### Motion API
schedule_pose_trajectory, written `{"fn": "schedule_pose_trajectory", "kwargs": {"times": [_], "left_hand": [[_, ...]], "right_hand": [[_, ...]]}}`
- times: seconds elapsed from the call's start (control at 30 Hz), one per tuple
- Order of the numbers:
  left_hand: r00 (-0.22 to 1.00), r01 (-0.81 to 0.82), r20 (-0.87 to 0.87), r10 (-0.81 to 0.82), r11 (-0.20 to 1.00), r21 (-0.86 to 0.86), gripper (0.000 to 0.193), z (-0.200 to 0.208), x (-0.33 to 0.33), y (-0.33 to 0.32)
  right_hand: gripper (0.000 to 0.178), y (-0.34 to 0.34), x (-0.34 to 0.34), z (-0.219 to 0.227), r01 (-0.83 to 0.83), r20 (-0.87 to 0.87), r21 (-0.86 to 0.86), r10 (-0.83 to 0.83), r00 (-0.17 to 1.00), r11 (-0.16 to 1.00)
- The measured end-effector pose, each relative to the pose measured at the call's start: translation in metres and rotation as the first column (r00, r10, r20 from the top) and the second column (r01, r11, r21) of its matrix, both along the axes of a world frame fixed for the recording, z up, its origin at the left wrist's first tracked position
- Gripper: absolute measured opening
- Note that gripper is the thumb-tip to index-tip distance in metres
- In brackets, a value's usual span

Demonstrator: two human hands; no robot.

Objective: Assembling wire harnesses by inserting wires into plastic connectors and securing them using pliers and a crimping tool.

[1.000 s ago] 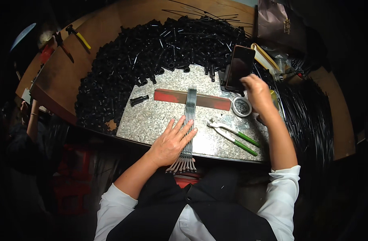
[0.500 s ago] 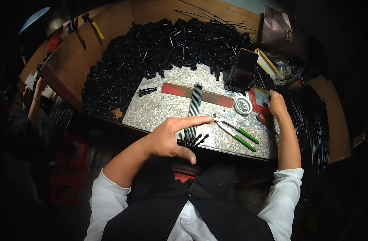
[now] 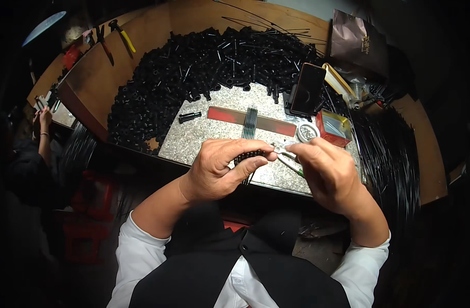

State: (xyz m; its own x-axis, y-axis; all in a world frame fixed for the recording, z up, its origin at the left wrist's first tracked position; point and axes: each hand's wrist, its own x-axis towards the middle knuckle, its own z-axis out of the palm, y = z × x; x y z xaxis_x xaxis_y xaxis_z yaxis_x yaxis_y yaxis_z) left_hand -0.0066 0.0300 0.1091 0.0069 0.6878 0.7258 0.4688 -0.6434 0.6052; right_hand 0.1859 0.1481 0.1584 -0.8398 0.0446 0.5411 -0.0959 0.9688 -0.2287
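Note:
My left hand (image 3: pixel 212 169) curls round the near end of a bundle of thin dark rods (image 3: pixel 250 123). Their knobby black ends show between its thumb and forefinger. The bundle lies across a flat red-and-brown bar (image 3: pixel 226 115) on the speckled board. Just right of it, my right hand (image 3: pixel 330 172) is closed in a pinch close to the left fingertips; whatever it holds is too small or hidden to make out. Green-handled pliers (image 3: pixel 291 163) lie beneath that hand, mostly covered. Beyond it stand a white bowl (image 3: pixel 298 135) of tiny metal pieces and a red open box (image 3: pixel 333 138).
A large heap of black tubular parts (image 3: pixel 209 61) surrounds the board's far and left sides. A phone (image 3: pixel 309 90) leans at the back right, near a dark paper bag (image 3: pixel 355 43). Long thin rods (image 3: pixel 394 149) hang at the right. Another person's hand (image 3: pixel 44 119) shows far left.
My right hand has come from the red box leftward and nearer to meet my left. My left hand has closed from spread fingers round the rod ends. The white bowl sits slightly tilted.

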Motion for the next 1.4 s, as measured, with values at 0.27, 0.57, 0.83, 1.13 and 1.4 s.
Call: {"fn": "schedule_pose_trajectory", "kwargs": {"times": [0.27,0.57,0.83,1.13,1.4], "left_hand": [[0.987,0.036,0.161,-0.017,0.993,-0.116,0.014,-0.001,-0.003,-0.003],[0.979,0.062,0.198,-0.036,0.990,-0.125,0.013,-0.002,-0.001,0.003],[0.991,0.046,0.131,-0.035,0.996,-0.081,0.015,-0.002,-0.001,0.005],[0.994,0.038,0.104,-0.030,0.996,-0.075,0.016,-0.001,0.000,0.006],[0.996,0.071,0.057,-0.066,0.995,-0.077,0.020,-0.005,0.000,0.014]], "right_hand": [[0.035,-0.003,0.001,-0.001,0.057,-0.022,0.065,-0.056,0.998,0.996],[0.036,-0.001,0.003,-0.001,0.059,-0.008,0.082,-0.058,0.998,0.995],[0.037,0.001,0.006,0.000,0.040,-0.052,0.085,-0.035,0.998,0.996],[0.036,-0.002,0.006,0.004,0.016,-0.055,0.123,-0.009,0.998,0.992],[0.028,-0.004,0.007,0.007,0.075,-0.089,0.111,-0.066,0.994,0.991]]}}
